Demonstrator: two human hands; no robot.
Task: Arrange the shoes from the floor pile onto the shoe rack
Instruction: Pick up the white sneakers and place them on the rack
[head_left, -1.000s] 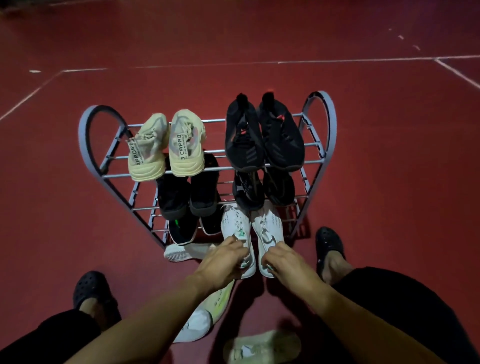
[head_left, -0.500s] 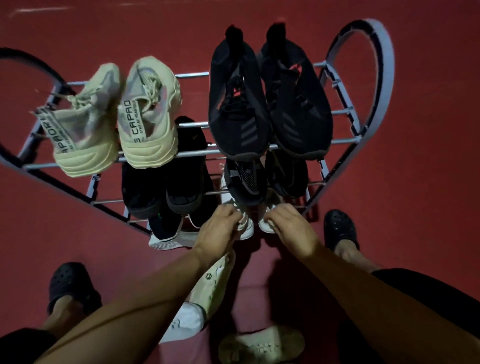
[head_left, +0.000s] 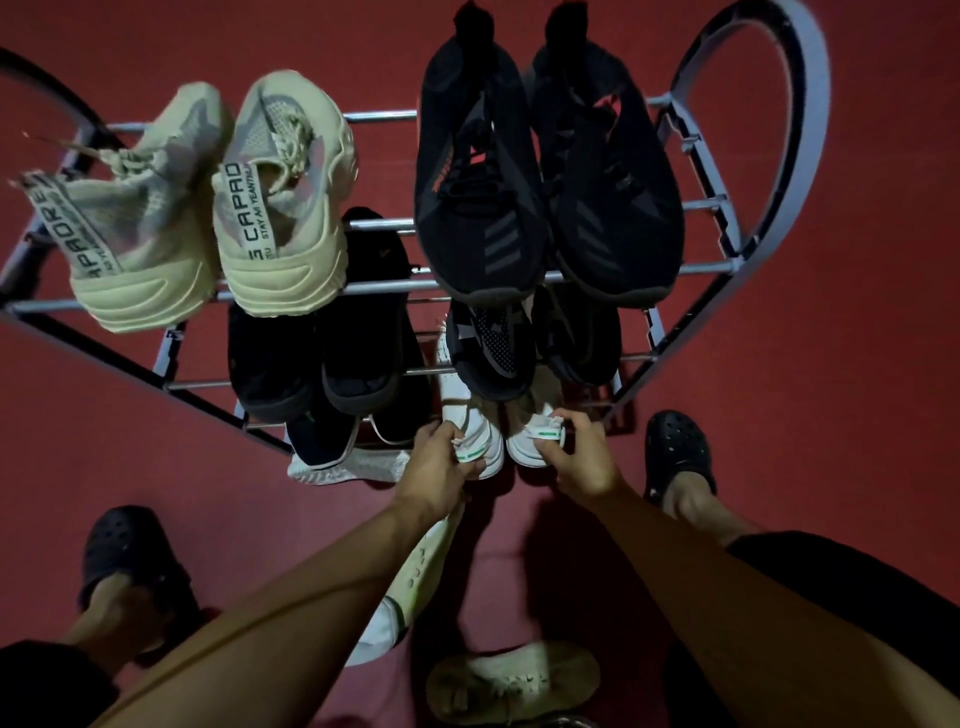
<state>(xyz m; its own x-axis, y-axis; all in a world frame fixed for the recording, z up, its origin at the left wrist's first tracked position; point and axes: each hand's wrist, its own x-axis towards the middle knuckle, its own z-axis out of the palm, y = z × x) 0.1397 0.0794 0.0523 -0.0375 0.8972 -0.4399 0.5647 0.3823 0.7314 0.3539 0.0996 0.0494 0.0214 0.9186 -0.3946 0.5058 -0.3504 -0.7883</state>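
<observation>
Arms stretched forward, your left hand (head_left: 435, 464) pinches the heel of one white shoe (head_left: 475, 435) and your right hand (head_left: 582, 457) the other (head_left: 531, 441), side by side at the near, lowest tier of the shoe rack (head_left: 769, 249).

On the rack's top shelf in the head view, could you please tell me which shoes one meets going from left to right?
Beige shoe → second beige shoe → black sneaker → second black sneaker.
</observation>
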